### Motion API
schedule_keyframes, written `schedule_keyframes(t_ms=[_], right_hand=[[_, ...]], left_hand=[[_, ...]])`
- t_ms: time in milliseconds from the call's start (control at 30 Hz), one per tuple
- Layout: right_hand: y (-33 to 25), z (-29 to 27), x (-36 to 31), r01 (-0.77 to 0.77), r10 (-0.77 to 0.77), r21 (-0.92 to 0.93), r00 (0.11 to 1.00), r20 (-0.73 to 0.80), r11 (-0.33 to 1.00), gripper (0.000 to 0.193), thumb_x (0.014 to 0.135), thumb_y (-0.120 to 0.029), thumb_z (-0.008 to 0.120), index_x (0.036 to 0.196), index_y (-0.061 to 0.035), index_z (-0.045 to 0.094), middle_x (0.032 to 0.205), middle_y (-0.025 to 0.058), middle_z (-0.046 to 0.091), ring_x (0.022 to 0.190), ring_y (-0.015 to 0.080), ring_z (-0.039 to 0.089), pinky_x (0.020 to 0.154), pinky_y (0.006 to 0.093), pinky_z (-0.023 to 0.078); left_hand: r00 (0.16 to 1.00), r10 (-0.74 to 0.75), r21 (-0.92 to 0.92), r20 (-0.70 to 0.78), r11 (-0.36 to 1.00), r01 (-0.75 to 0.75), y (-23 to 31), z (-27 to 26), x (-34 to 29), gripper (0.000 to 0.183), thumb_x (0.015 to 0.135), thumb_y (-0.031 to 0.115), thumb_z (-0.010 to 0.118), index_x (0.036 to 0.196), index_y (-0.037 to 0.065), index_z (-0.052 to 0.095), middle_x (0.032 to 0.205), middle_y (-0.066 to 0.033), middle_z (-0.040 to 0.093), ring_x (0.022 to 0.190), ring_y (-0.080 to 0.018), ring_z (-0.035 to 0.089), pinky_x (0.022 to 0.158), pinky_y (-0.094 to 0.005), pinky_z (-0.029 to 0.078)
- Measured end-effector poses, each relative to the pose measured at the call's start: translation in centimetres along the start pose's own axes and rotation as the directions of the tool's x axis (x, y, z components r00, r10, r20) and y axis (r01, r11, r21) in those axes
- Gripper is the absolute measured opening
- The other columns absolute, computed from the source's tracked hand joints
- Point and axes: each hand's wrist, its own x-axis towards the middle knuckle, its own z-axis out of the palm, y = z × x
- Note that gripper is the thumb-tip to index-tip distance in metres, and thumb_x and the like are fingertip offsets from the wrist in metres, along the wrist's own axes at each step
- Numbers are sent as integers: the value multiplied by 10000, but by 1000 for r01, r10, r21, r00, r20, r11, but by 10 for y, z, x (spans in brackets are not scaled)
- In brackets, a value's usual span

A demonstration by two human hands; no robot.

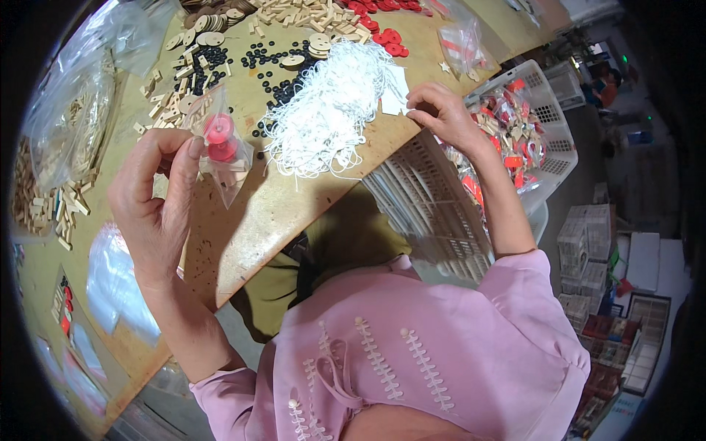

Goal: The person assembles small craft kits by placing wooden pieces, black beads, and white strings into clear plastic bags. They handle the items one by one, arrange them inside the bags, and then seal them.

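My left hand (151,195) is raised over the table's near edge, thumb and finger pinching a small clear plastic bag (237,184). Inside the bag are red round discs (219,128) and pale wooden pieces. At the right, my right hand (447,116) has its thumb and fingertips closed at the edge of some white paper slips (396,90). Whether one slip is lifted off the others I cannot tell. Between my hands lies a large tangled heap of white string (331,103), close beside the slips.
Small black rings (279,90), wooden blocks (312,15) and red discs (390,40) lie loose across the far table. Flat clear bags (118,279) are at the left. Right of the table, a white plastic crate (562,140) holds several filled bags.
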Motion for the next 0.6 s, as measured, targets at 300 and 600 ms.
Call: schedule_keyframes(t_ms=[300,600], right_hand=[[-35,20,10,41,-59,-110,984,-170,993,231,843,-183,807,987,-52,684,936,101,640,911,265,633,783,378,521],[-16,19,9,33,-29,20,985,-172,999,116,918,-142,720,980,-44,729,1113,128,679,1022,288,660,880,370,528]], left_hand=[[997,36,42,67,998,-39,3,4,0,103,927,43,736,908,-33,668,781,-48,632,685,-112,565,631,-253,465],[993,29,19,116,999,-32,7,6,2,95,904,35,739,890,-31,672,778,-58,637,671,-115,583,618,-250,470]])
